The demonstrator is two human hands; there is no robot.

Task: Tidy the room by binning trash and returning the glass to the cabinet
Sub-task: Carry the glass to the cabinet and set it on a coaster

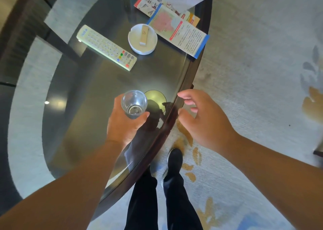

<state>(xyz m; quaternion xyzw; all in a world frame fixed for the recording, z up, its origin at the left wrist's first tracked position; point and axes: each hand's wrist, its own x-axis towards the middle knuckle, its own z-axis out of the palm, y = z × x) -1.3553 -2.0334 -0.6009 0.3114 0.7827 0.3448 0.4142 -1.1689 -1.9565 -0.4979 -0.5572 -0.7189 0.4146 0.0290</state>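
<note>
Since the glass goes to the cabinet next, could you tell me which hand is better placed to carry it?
Left: the left hand grips the glass over the table, while the right hand is open and empty beside its edge.

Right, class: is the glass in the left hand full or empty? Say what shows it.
Empty, as far as shows: the glass, gripped by the left hand, shows its base clearly, no liquid visible.

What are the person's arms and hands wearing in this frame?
Nothing: the left hand and right hand are bare, no glove, ring or watch showing; the left forearm and right forearm are uncovered to the frame edge, no sleeve in view. Below are black trousers and a dark shoe.
</note>
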